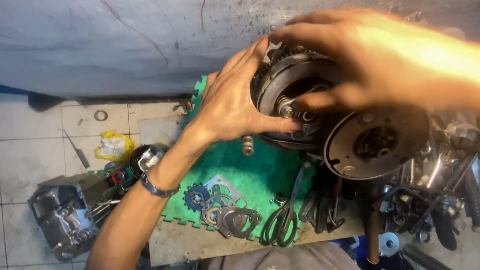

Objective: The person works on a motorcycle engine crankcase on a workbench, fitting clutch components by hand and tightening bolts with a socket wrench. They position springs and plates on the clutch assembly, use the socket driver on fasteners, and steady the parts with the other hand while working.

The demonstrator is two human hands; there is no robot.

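Scissors (283, 220), gears (197, 196) below hands.

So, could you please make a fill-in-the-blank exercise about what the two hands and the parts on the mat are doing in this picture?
1. Both the left hand and the right hand are on the round ____ clutch assembly.
2. The small sprocket lies on a foam mat of ____ colour.
3. The scissors lie to the ____ of the sprocket in the picture.
4. A metal bracelet is on the ____ wrist.

Missing words: metal; green; right; left
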